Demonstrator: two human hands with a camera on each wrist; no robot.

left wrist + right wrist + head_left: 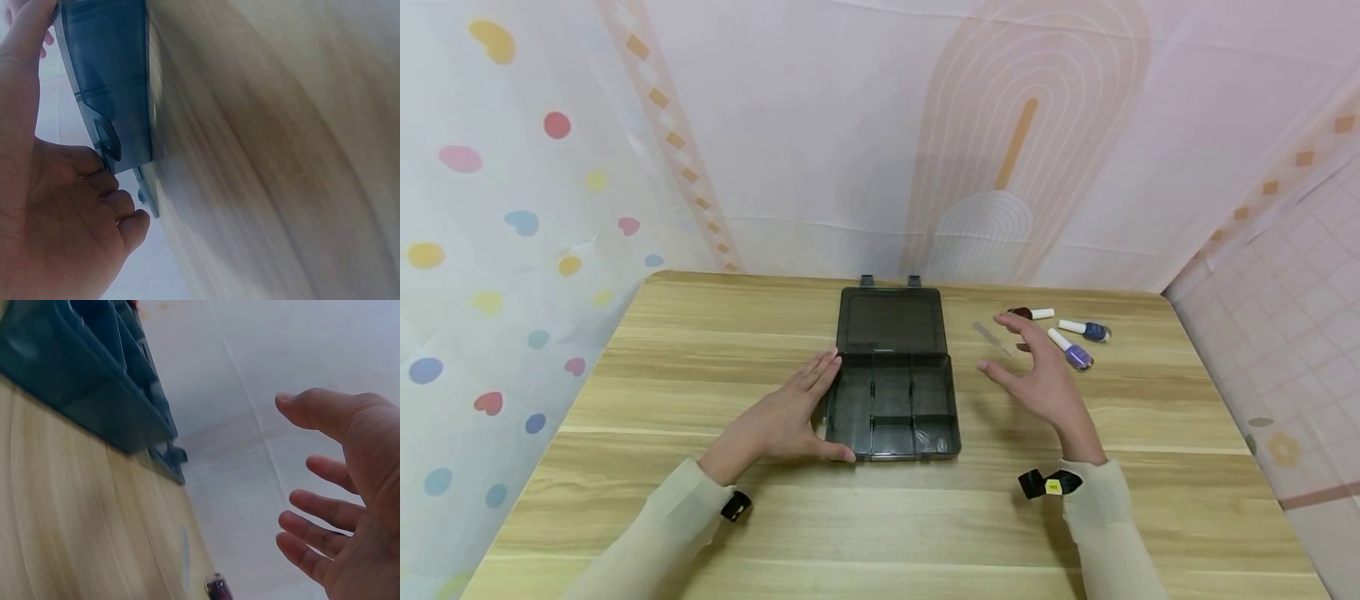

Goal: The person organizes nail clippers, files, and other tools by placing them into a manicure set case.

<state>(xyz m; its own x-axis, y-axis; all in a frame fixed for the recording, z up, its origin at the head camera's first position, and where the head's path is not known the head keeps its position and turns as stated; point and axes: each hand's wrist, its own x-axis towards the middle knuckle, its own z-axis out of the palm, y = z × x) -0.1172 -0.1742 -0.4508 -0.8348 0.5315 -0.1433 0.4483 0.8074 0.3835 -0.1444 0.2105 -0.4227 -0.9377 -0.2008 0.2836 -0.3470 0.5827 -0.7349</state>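
Observation:
A dark translucent divided box (892,455) lies on the table with its lid (891,320) laid back. My left hand (788,417) rests against the box's left side, its fingers straight along the edge and the thumb at the front edge. Clear, shiny shapes show in the front right compartment; I cannot tell what they are. Right of the box, my right hand (1037,379) hovers with spread fingers, holding nothing. Near its fingertips lie a thin grey strip (988,335) and a dark red nail polish bottle (1021,313), partly hidden by the hand.
A blue nail polish bottle (1096,332) and a purple one (1078,357) lie just beyond the right hand. The wooden table (715,333) meets a patterned cloth backdrop (820,150) at its back edge.

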